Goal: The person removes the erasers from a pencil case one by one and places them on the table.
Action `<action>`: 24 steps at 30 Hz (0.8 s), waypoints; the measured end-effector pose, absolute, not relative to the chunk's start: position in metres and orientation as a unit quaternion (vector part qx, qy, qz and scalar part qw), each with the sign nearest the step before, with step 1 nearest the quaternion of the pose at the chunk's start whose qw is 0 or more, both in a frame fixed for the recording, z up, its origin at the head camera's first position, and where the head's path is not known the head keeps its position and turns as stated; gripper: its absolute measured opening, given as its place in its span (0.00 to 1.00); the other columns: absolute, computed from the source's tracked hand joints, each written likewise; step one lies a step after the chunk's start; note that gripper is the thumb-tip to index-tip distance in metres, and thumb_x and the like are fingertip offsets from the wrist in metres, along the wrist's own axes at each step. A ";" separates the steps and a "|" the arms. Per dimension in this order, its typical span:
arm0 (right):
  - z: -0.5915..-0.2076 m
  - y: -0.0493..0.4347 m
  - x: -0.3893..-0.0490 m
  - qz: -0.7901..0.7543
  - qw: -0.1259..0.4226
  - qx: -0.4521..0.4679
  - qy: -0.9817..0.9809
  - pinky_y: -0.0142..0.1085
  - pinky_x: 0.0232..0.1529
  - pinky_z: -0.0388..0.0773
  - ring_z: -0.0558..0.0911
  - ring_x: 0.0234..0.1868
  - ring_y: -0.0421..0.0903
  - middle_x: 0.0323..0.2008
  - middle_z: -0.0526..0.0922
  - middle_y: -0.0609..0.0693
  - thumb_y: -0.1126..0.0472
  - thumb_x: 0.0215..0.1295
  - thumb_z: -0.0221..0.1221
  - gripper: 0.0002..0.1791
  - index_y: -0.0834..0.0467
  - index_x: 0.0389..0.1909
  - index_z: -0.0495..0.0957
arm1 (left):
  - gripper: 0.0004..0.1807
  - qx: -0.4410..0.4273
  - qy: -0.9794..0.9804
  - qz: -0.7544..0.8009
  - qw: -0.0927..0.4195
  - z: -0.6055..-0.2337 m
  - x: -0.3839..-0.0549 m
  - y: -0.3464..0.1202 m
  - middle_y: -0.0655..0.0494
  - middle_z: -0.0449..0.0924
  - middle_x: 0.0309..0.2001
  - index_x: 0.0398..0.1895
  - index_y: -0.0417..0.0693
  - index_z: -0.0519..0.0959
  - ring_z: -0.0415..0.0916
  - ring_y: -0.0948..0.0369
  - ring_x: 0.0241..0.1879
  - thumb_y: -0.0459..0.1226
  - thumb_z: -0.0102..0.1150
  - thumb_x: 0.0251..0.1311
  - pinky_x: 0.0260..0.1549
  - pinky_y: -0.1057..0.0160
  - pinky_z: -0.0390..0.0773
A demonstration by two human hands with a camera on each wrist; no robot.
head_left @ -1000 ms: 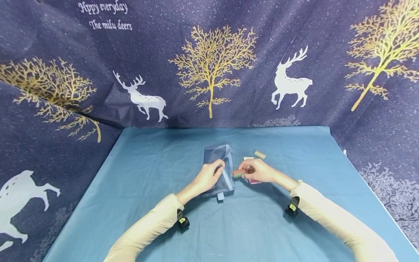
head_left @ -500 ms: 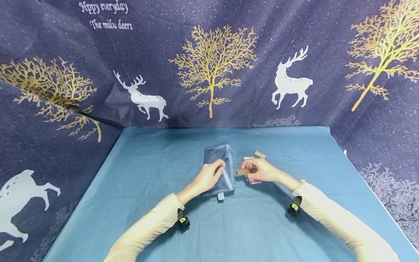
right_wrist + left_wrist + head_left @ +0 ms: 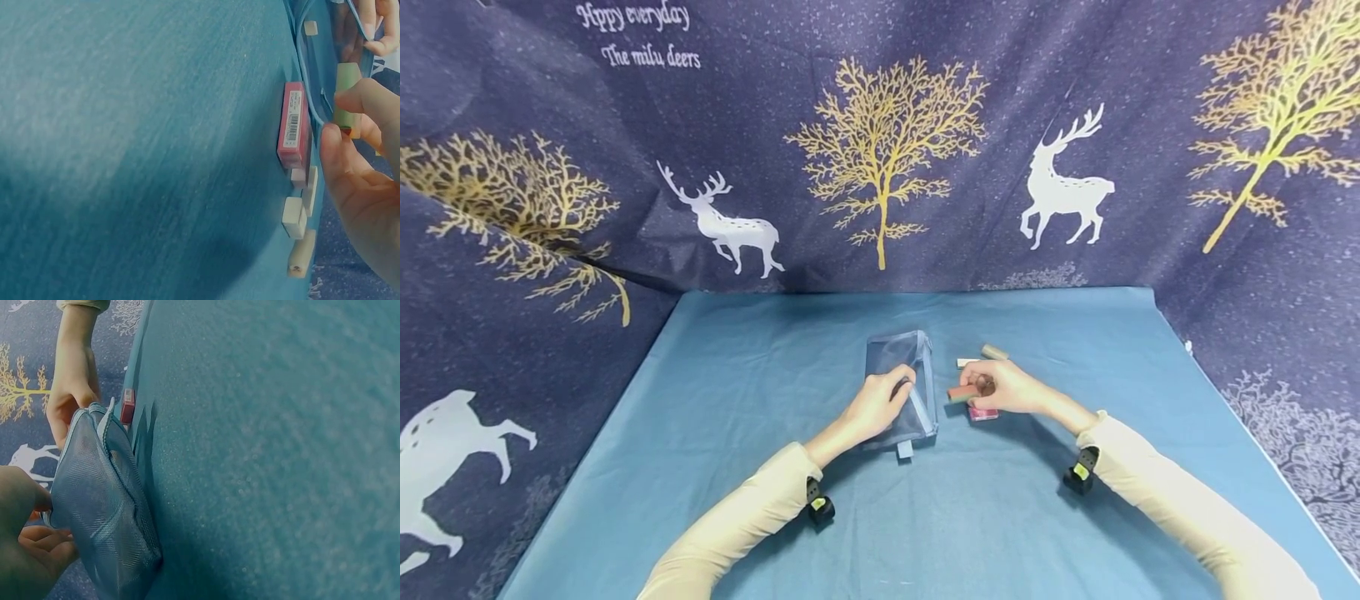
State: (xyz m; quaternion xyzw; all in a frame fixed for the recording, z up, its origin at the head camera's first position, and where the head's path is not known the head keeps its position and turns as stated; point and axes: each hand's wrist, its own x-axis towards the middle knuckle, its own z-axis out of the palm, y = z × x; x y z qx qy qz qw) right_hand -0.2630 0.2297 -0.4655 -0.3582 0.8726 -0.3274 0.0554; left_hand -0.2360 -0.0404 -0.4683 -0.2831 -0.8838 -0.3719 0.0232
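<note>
My left hand (image 3: 883,402) pinches the upper edge of a blue mesh zip pouch (image 3: 94,481) and holds its mouth raised toward the right. The pouch's zip side (image 3: 928,375) faces my right hand. Just right of that mouth, my right hand (image 3: 1003,387) grips a small eraser-like block (image 3: 345,94) between thumb and fingers, green on one face and orange-red on another. Beneath the right hand lies a pink-red box-shaped piece (image 3: 291,122) with a barcode label, partly covered by the hand in the head view.
Beyond the pink-red piece are a white block (image 3: 292,215) and a beige roll-shaped piece (image 3: 996,352), with other small pale pieces among them. A blue cloth (image 3: 760,358) covers the table. A dark printed curtain (image 3: 925,275) stands along the back and sides.
My right hand has drawn slightly to the right, away from the pouch mouth, with the green and orange-red block still in its fingers. The left hand and pouch have stayed in place.
</note>
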 end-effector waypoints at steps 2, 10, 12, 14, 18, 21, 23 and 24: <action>-0.466 0.231 -0.264 -0.327 0.068 -0.354 0.874 0.30 0.27 0.74 0.74 0.22 0.34 0.23 0.77 0.42 0.65 0.48 0.65 0.16 0.50 0.39 0.74 | 0.10 -0.284 -0.884 -0.371 0.025 -0.468 -0.236 -0.041 0.61 0.61 0.12 0.46 0.47 0.73 0.54 0.68 0.08 0.38 0.42 0.68 0.10 0.71 0.59; -0.467 0.234 -0.264 -0.350 0.099 -0.353 0.862 0.31 0.26 0.76 0.76 0.21 0.36 0.26 0.79 0.46 0.66 0.50 0.63 0.16 0.51 0.40 0.74 | 0.11 -0.295 -0.877 -0.377 0.028 -0.470 -0.240 -0.045 0.61 0.62 0.13 0.46 0.46 0.73 0.54 0.68 0.08 0.38 0.41 0.68 0.10 0.71 0.59; -0.467 0.235 -0.264 -0.347 0.093 -0.356 0.863 0.30 0.26 0.75 0.76 0.21 0.36 0.26 0.79 0.45 0.66 0.50 0.64 0.16 0.51 0.40 0.74 | 0.11 -0.301 -0.877 -0.373 0.033 -0.469 -0.241 -0.046 0.61 0.63 0.13 0.45 0.47 0.73 0.55 0.69 0.09 0.38 0.42 0.68 0.11 0.72 0.60; -0.467 0.237 -0.263 -0.342 0.088 -0.357 0.865 0.30 0.27 0.75 0.75 0.22 0.35 0.26 0.79 0.45 0.65 0.50 0.64 0.15 0.51 0.40 0.75 | 0.10 -0.307 -0.877 -0.367 0.042 -0.467 -0.243 -0.048 0.62 0.64 0.14 0.45 0.48 0.74 0.57 0.70 0.10 0.39 0.43 0.68 0.13 0.72 0.61; -0.467 0.241 -0.264 -0.334 0.087 -0.350 0.871 0.30 0.29 0.75 0.75 0.25 0.35 0.27 0.78 0.44 0.62 0.52 0.64 0.14 0.50 0.41 0.76 | 0.08 -0.313 -0.877 -0.361 0.052 -0.463 -0.245 -0.052 0.63 0.66 0.17 0.43 0.52 0.74 0.58 0.70 0.13 0.39 0.46 0.67 0.16 0.73 0.62; -0.468 0.243 -0.264 -0.330 0.088 -0.344 0.875 0.30 0.30 0.75 0.75 0.26 0.35 0.28 0.78 0.43 0.59 0.53 0.65 0.14 0.49 0.41 0.76 | 0.08 -0.315 -0.877 -0.361 0.049 -0.460 -0.246 -0.054 0.63 0.67 0.17 0.43 0.52 0.75 0.58 0.70 0.13 0.39 0.46 0.66 0.16 0.73 0.62; -0.467 0.245 -0.263 -0.329 0.092 -0.338 0.877 0.30 0.29 0.75 0.75 0.26 0.35 0.27 0.78 0.43 0.58 0.53 0.65 0.14 0.49 0.41 0.76 | 0.09 -0.316 -0.876 -0.361 0.045 -0.459 -0.247 -0.055 0.62 0.67 0.16 0.43 0.50 0.75 0.58 0.70 0.13 0.39 0.46 0.67 0.15 0.73 0.62; -0.467 0.246 -0.263 -0.329 0.093 -0.337 0.878 0.29 0.29 0.75 0.75 0.26 0.35 0.27 0.78 0.43 0.57 0.52 0.65 0.14 0.49 0.41 0.76 | 0.09 -0.317 -0.876 -0.360 0.044 -0.458 -0.248 -0.056 0.62 0.66 0.16 0.44 0.49 0.75 0.58 0.70 0.13 0.39 0.46 0.67 0.15 0.73 0.62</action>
